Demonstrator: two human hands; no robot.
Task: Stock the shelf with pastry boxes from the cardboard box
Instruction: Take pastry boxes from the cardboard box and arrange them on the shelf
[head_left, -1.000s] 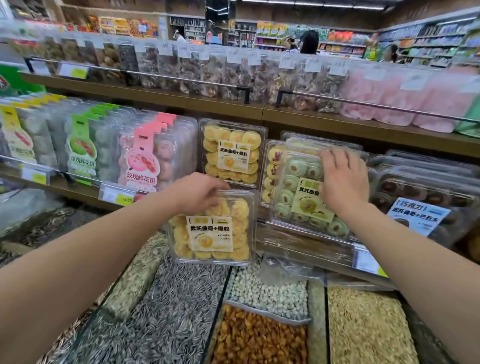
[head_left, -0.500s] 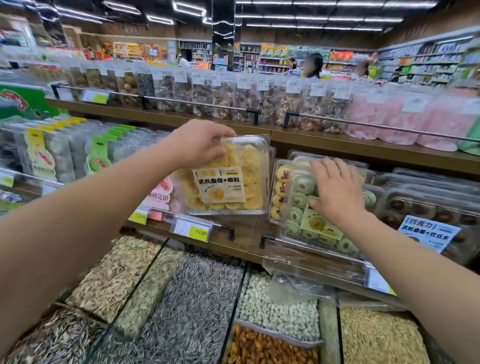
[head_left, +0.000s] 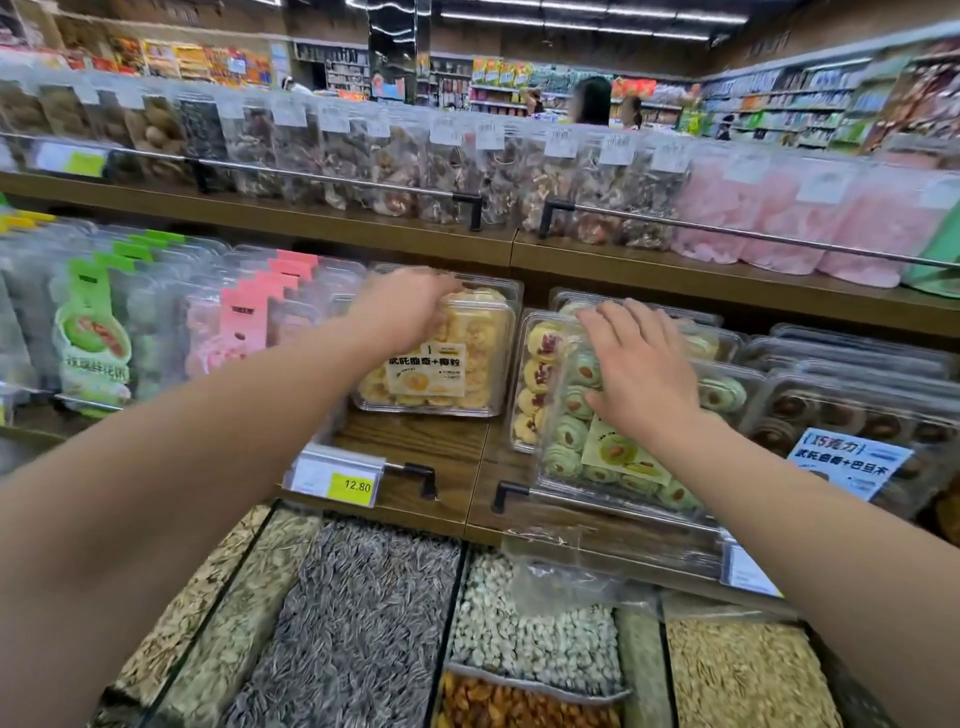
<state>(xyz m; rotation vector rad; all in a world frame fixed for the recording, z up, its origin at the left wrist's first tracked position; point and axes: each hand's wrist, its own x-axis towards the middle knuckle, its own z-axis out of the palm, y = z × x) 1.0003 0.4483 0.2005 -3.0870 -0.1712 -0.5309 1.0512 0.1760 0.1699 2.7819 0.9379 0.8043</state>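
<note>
A clear box of yellow pastries (head_left: 441, 358) leans upright on the wooden middle shelf (head_left: 415, 452). My left hand (head_left: 402, 306) grips its top left corner. To the right, a clear box of green almond pastries (head_left: 613, 447) lies tilted against a box of pink-filled pastries (head_left: 537, 379). My right hand (head_left: 639, 369) lies on the green box's lid with its fingers spread. The cardboard box is out of view.
Boxes of chocolate pastries (head_left: 852, 415) fill the shelf's right end, green and pink labelled packs (head_left: 156, 332) its left. A price rail (head_left: 358, 478) runs along the front. Open bins of seeds and nuts (head_left: 353, 623) lie below. Bagged goods line the upper shelf (head_left: 467, 244).
My left hand lifted the yellow pastry box from below the shelf edge and set it upright on the middle shelf. My right hand stayed on the green box.
</note>
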